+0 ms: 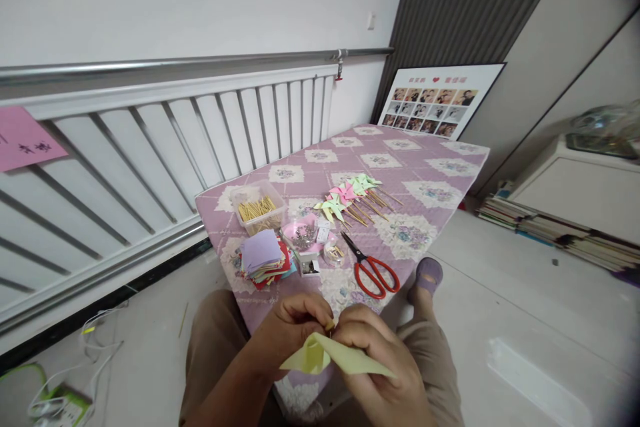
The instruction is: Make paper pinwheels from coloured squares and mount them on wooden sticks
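Note:
Over the near edge of the table, my left hand (296, 323) and my right hand (377, 353) meet with their fingertips almost touching. My right hand grips a pale yellow paper pinwheel (345, 355), its corners folded inward and curling. Between the thumb and finger of my left hand is a small tan piece (330, 325), partly covered. A thin pin seems to show between the fingertips, too small to be sure. Beyond the hands lie red-handled scissors (376, 275), a small round container of tan pieces (334, 253) and a small white box (309, 265).
Finished pinwheels (345, 193) on sticks lie mid-table. A plastic tub of sticks (257, 208), a pink dish of pins (301, 233) and a stack of coloured paper squares (263, 255) stand to the left. A white radiator (200, 133) runs along the wall.

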A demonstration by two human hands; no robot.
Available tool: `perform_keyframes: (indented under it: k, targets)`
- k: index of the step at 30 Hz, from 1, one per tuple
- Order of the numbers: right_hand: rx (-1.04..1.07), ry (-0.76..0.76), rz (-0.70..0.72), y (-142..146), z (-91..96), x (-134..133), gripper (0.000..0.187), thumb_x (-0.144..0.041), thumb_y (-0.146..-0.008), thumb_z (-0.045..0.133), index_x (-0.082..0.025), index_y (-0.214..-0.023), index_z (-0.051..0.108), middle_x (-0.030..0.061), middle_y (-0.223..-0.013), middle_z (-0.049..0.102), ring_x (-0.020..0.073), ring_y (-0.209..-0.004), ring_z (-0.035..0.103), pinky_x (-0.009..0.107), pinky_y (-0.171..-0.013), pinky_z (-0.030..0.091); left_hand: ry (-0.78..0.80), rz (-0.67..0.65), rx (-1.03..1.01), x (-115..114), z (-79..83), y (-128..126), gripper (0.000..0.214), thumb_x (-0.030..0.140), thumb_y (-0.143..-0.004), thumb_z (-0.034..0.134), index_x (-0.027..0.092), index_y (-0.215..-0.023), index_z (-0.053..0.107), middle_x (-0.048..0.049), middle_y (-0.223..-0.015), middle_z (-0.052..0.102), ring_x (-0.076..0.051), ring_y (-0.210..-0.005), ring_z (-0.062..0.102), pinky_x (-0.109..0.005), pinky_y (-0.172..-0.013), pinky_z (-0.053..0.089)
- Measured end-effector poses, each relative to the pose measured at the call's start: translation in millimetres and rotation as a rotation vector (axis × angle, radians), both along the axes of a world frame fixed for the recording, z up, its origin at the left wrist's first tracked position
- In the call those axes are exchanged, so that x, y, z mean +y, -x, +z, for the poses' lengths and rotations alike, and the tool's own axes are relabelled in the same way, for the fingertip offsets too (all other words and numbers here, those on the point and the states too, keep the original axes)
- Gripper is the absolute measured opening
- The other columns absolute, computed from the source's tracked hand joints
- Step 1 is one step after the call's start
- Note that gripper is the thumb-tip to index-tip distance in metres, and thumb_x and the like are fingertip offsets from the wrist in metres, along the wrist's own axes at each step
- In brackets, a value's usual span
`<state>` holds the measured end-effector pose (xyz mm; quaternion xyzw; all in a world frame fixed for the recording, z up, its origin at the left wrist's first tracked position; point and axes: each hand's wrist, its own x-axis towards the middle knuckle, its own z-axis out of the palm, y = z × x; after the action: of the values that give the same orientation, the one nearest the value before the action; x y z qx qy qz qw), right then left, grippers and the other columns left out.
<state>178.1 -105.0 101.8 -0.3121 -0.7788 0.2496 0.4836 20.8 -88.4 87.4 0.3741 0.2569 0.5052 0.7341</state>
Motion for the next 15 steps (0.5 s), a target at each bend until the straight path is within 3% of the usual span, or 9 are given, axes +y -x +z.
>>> perform_keyframes:
  k: [6,15]
  targets:
    - [-0.005,-0.093,-0.008,0.8,1.1,2.2,0.008,-0.015,-0.086,0.056,-0.022,-0.089,0.057,0.0013,-0.079,0.058,0.0143,-0.073,0.057,0.025,-0.061,0.049,0.008,0.012,0.007,0.9,3.9,-0.2,0.012,0.024,-0.058,0.082,0.018,-0.061,0.071,-0.0001,-0.064,0.058,-0.009,-0.058,0.05,-0.021,-0.054,0.039]
    - [0.009,-0.067,-0.011,1.3,1.2,1.3,0.011,-0.009,-0.085,0.055,-0.021,-0.086,0.056,0.0011,-0.078,0.057,0.0127,-0.073,0.057,0.023,-0.062,0.047,0.002,0.002,-0.02,1.3,3.8,-0.2,0.013,0.025,-0.059,0.082,0.018,-0.062,0.071,0.0005,-0.063,0.057,-0.009,-0.057,0.05,-0.02,-0.053,0.039]
